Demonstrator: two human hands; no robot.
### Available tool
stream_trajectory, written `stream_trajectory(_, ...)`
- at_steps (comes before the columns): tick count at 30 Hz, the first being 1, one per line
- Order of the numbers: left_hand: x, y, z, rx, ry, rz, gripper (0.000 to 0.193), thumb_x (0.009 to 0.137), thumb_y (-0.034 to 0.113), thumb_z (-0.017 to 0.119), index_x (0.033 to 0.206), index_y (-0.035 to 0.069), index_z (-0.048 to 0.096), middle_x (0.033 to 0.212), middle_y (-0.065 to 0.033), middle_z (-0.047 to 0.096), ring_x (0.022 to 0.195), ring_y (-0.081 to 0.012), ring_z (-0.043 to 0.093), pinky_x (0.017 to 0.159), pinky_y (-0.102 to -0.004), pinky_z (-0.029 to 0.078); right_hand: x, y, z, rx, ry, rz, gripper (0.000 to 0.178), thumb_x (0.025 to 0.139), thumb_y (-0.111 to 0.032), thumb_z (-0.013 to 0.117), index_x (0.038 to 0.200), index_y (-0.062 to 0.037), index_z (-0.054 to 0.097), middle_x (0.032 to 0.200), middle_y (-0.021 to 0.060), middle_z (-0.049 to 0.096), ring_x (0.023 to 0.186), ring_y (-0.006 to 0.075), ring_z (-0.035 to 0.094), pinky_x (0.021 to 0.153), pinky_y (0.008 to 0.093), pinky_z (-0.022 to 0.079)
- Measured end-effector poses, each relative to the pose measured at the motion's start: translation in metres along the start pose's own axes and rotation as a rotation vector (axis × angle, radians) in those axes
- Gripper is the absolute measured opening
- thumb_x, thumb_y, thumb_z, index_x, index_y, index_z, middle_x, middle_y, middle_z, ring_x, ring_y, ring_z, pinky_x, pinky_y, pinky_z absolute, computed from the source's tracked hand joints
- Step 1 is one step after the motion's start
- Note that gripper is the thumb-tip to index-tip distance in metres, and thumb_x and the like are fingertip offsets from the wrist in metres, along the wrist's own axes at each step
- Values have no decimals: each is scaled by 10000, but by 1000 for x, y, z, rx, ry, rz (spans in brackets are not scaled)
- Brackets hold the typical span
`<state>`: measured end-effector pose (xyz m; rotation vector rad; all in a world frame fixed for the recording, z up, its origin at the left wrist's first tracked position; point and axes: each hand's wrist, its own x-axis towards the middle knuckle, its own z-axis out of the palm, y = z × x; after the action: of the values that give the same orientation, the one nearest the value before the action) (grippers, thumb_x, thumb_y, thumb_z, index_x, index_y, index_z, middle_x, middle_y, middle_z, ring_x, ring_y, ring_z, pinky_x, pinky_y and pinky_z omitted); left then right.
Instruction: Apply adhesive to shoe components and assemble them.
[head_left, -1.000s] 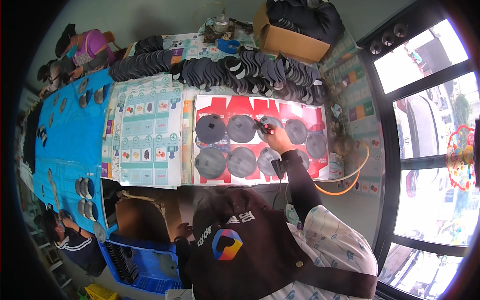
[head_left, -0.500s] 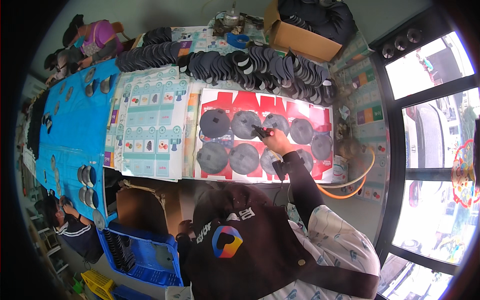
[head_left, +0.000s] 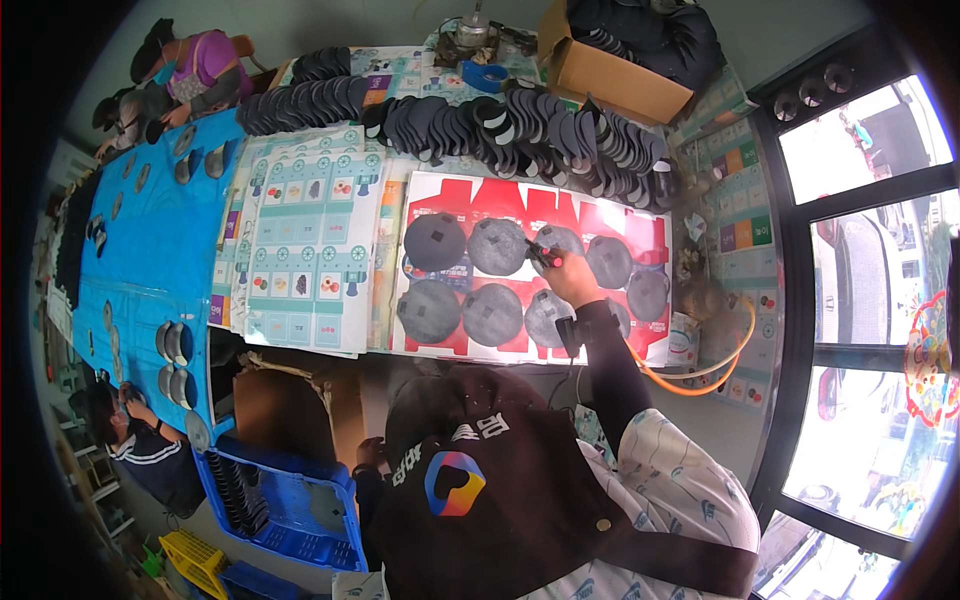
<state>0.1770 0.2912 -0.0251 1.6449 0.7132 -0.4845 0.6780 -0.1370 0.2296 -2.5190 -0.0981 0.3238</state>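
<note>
Several dark grey round discs [head_left: 493,314] lie in two rows on a red and white printed sheet [head_left: 640,225] on the table. My right hand [head_left: 572,278] is shut on a small red and black tool [head_left: 543,255], whose tip rests on the third disc [head_left: 560,238] of the far row. A black sleeve covers that forearm. My left hand [head_left: 366,456] hangs low beside my dark cap, close to a blue crate [head_left: 290,505]; its fingers are mostly hidden.
Overlapping dark pieces [head_left: 520,125] line the table's far edge, below a cardboard box [head_left: 610,80]. Pale printed sheets [head_left: 310,250] lie left of the red sheet. An orange hose [head_left: 722,368] loops at right. Two other people [head_left: 195,75] [head_left: 140,440] work at a blue-covered table [head_left: 150,240].
My right hand stays on the same far-row disc with the tool, shifting only slightly. The view has drifted a little.
</note>
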Motion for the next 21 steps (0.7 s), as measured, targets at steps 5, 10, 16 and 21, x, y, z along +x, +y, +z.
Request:
stream_trajectory(5,-5,23,5,-321,154,-274,289,948,155,597,1141,-57,640,840,-170,681,711,-247,646,590,-352,525,-2,-17,-4,44,-21,-29,221,830,-175,612,953,-28,721,865,277,688,837,471,667,745,514,530)
stream_trajectory(10,1,39,1,-342,171,-358,271,951,162,609,1137,-33,642,862,-174,701,677,-251,648,567,-360,529,11,-63,12,386,-314,9,211,789,-138,671,945,3,688,747,137,675,676,263,668,652,382,524)
stream_trajectory(16,-3,30,6,-495,240,-375,264,956,166,609,1140,-21,639,876,-177,709,650,-251,642,546,-363,524,39,-100,51,188,-44,-133,277,826,-204,618,1022,-28,702,909,285,682,935,480,645,810,541,508)
stream_trajectory(21,-23,8,16,-525,263,-369,265,962,189,608,1129,-13,648,864,-139,704,657,-224,638,555,-357,527,50,-99,65,129,-123,-212,285,813,-188,622,1018,-8,707,946,279,689,940,468,652,848,505,516)
